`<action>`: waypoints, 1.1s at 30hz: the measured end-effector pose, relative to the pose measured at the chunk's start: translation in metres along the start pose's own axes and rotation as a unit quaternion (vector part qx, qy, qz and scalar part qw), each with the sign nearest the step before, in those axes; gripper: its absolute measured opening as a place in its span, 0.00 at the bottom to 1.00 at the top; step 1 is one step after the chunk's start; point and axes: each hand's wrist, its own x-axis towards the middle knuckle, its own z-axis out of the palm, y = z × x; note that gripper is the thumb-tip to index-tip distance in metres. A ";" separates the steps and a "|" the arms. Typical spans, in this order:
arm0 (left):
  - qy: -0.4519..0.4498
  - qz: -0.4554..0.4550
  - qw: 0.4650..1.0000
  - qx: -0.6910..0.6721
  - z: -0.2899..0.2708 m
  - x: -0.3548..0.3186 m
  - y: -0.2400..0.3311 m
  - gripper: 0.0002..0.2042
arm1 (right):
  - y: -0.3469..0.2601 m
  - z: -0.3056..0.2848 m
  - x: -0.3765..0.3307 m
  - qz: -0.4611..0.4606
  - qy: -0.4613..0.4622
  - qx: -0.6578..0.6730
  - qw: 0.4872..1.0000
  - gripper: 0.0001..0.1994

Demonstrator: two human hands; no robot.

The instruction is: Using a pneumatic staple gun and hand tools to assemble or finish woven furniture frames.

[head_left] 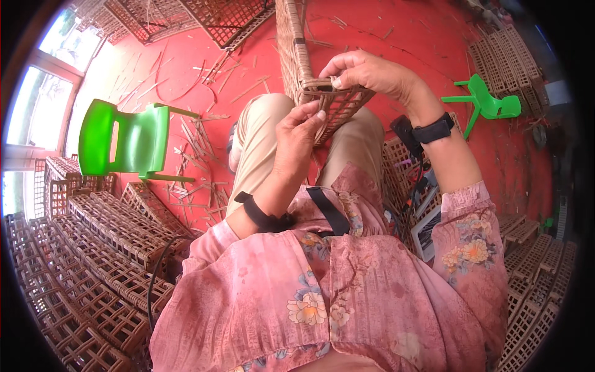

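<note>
From the head camera, looking down past the pink floral blouse point(347, 291), a woven wicker basket point(304, 56) rests on the person's knees and stretches away over the red floor point(403, 37), its near open-lattice end right between the two hands. The left hand point(297, 133) is closed on the lower near edge of the basket with thumb and fingers curled around the weave, while the right hand point(372, 73) pinches the top rim just above it, fingertips tight on a strand. To the left stands a green plastic chair point(127, 139) among scattered cane offcuts point(195, 155), stacked woven panels point(93, 266) fill the lower left, and a second small green chair point(486, 102) sits off to the right.
</note>
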 end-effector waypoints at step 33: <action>0.043 0.267 0.945 0.184 -0.021 0.022 -0.031 0.09 | -0.002 0.004 0.005 0.010 0.003 -0.020 1.000 0.16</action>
